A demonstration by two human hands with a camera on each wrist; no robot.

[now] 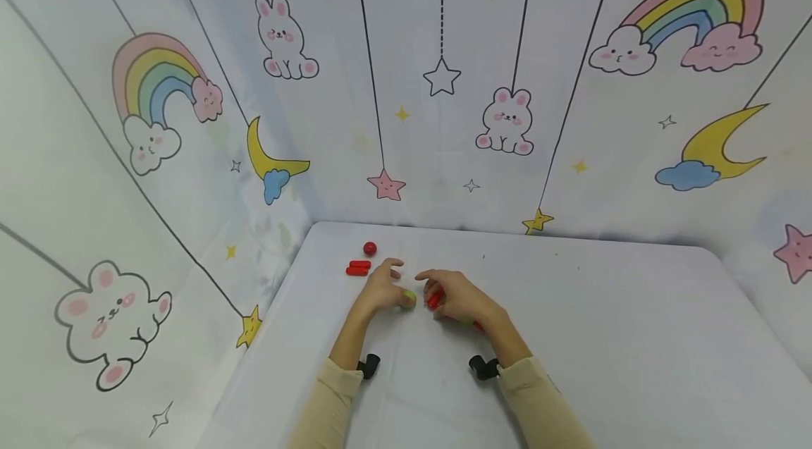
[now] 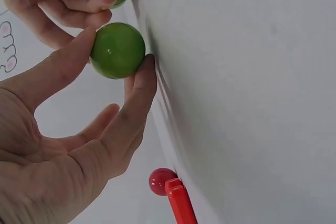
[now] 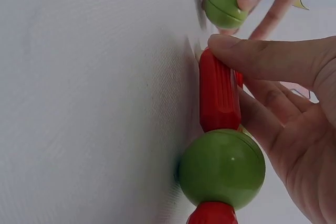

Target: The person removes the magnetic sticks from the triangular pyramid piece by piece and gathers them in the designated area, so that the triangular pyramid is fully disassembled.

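My left hand (image 1: pixel 380 292) pinches a glossy green ball (image 2: pixel 118 51) between thumb and fingertips, close over the white table. To its right, my right hand (image 1: pixel 466 297) grips a red ribbed rod (image 3: pixel 219 93) with the thumb on its end. That rod joins a second green ball (image 3: pixel 222 169), from which another red rod (image 3: pixel 212 214) continues toward the wrist. The free end of the gripped rod, with a small pale disc, faces the left hand's ball in the left wrist view, and a gap separates them. In the head view the right hand hides most of the joined pieces.
Beyond the left hand, two red rods (image 1: pixel 358 271) lie side by side on the white table (image 1: pixel 603 336). A red ball (image 1: pixel 370 249) sits just behind them. A white cloth wall (image 1: pixel 431 146) with cartoon drawings rises along the table's back edge and left side.
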